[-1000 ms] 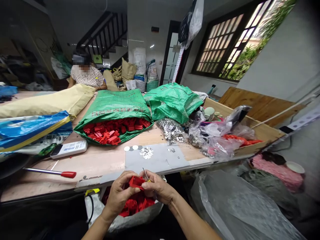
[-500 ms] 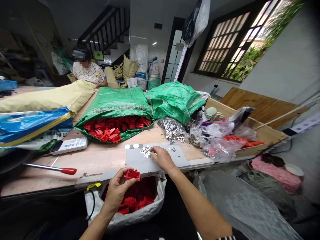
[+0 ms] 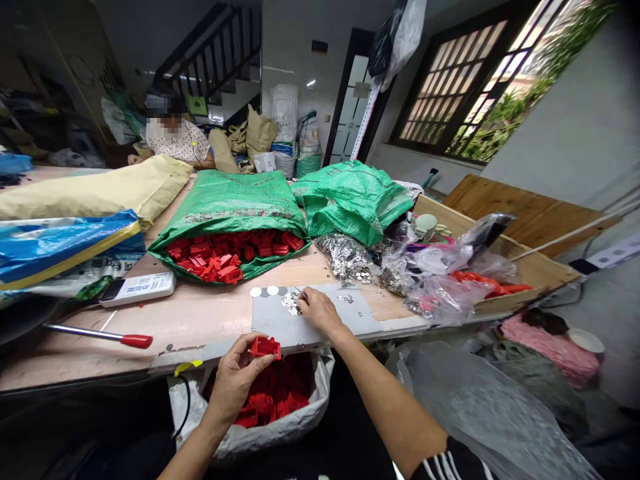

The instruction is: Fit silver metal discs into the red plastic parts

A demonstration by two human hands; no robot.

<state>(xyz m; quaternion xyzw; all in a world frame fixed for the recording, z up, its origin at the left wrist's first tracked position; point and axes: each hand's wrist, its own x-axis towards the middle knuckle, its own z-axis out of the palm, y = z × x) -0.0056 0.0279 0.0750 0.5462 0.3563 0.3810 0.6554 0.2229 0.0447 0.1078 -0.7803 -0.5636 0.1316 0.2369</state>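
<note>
My left hand [image 3: 235, 375] grips a red plastic piece [image 3: 266, 347], a small hollow block, between thumb and fingers. It is held over a white sack [image 3: 300, 427] with several similar red pieces [image 3: 263, 405] inside. On a grey mat [image 3: 280, 330] at the table's front edge lies a small heap of shiny flat metal pieces [image 3: 290, 303]. The fingers of my right hand [image 3: 320, 312] are pinched together at the right side of this heap. Whatever is between those fingertips is too small to make out. A few more small metal bits [image 3: 345, 299] lie right of the hand.
A green sack [image 3: 235, 193] spilling red pieces lies beyond the mat. A clear bag of metal pieces [image 3: 345, 260] and a wooden tray [image 3: 545, 270] of plastic bags stand right. A scale [image 3: 143, 289] and a red-handled lever [image 3: 136, 341] are left. A person [image 3: 177, 140] sits across the table.
My right hand stays at the metal heap, with its fingers shifted slightly up. The left hand still holds the red piece in the same place. The camera view has moved a little.
</note>
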